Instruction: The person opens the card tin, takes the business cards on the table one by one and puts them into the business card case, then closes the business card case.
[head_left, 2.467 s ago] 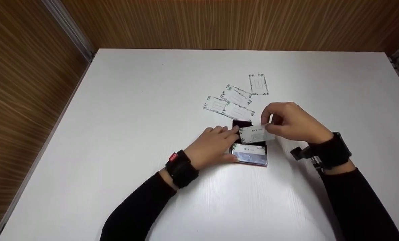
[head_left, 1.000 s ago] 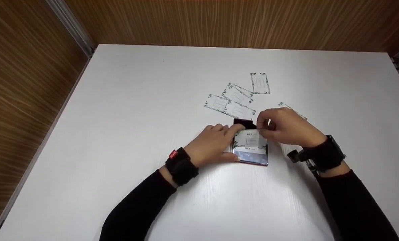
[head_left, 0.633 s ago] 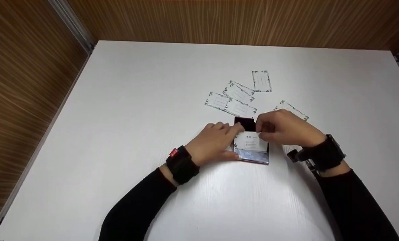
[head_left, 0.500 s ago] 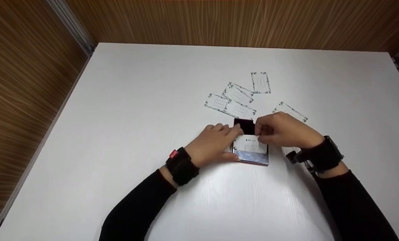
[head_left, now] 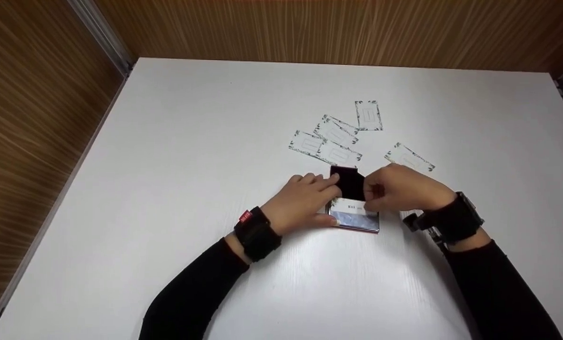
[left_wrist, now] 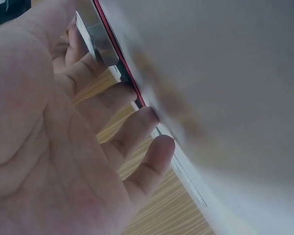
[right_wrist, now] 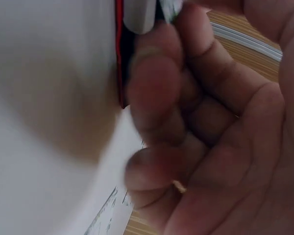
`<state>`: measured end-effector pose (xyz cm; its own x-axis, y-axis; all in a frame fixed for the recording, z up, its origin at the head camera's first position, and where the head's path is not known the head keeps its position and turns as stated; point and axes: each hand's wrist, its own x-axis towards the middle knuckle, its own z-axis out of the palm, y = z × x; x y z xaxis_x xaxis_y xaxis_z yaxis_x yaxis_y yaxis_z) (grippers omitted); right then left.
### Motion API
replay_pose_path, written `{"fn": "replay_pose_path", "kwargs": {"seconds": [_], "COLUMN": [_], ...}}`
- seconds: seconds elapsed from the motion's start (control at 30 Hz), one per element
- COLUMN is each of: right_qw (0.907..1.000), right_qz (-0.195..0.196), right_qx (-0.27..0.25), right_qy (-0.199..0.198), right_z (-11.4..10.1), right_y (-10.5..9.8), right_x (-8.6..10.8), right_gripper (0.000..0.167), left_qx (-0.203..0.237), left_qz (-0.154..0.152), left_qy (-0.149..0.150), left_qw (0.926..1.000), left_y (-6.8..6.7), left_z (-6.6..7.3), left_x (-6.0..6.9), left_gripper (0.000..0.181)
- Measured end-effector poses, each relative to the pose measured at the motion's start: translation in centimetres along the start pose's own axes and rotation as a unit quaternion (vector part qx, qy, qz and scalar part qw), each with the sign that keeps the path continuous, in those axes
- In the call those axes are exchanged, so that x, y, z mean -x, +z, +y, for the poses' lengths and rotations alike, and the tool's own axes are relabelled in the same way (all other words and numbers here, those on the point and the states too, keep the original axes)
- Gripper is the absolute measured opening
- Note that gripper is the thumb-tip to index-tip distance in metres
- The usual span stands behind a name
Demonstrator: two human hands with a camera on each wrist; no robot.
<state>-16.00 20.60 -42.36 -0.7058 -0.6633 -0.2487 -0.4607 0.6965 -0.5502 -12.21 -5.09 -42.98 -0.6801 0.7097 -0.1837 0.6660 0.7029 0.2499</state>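
A business card case (head_left: 357, 223) with a silvery blue pocket and red edges lies open on the white table; its black-lined lid (head_left: 350, 183) points away. A white card (head_left: 347, 205) with a leafy border sits partly inside the pocket, its upper strip exposed. My right hand (head_left: 404, 189) pinches that card at its right side. Resting along the case's left side, my left hand (head_left: 302, 203) has its thumb at the near corner and a finger on the lid. The left wrist view shows fairly straight fingers (left_wrist: 159, 152) touching the lid's edge and table.
Beyond the case lie several loose leafy-bordered cards, some overlapping (head_left: 340, 153). One card (head_left: 369, 115) is farther back, and another (head_left: 410, 157) lies just behind my right hand. Wood-grain panels (head_left: 281, 33) stand at the table's back and left.
My right hand has brought the card over the case and slid it down toward me into the pocket, baring more black lid. The left hand has stayed at the case.
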Motion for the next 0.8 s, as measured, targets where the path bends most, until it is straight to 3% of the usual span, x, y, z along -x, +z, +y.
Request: {"fn": "replay_pose_path", "kwargs": {"seconds": [0.8], "right_qw": [0.9999], "right_qz": [-0.003], "right_qx": [0.011], "right_qy": [-0.005], "right_z": [-0.21], "right_y": [0.67], "right_x": [-0.29], "right_gripper": [0.017], "left_qx": [-0.009], "left_qz": [-0.006], "left_qy": [-0.008], "left_qw": [0.9999], "left_y": [0.25], "left_z": [-0.05], "left_x": [-0.13], "left_gripper": [0.055]}}
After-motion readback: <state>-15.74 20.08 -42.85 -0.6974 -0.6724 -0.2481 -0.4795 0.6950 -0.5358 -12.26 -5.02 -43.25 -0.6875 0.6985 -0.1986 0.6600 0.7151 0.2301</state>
